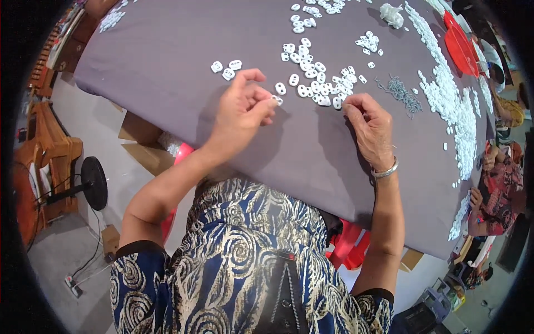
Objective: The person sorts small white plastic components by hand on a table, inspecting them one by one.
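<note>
My left hand (240, 114) hovers over the grey cloth on the table. Its thumb and index finger pinch a small white plastic piece (278, 100), and the other fingers are curled loosely. To the right, my right hand (369, 127) has its thumb and index finger closed together, the tips beside a white two-holed piece (337, 103) at the near edge of a loose cluster. Whatever those fingertips hold is hidden. The cluster consists of several white oval two-holed pieces (315, 87) and smaller white parts (347, 78). Three white pieces (228, 74) lie beyond my left hand.
Dark grey spring-like bits (401, 94) are heaped right of the cluster. A long bank of white parts (457, 114) runs along the right, near a red tray (460, 44). Crumpled white plastic (391, 15) lies at the far side. Another person's hand (475, 197) touches the right edge.
</note>
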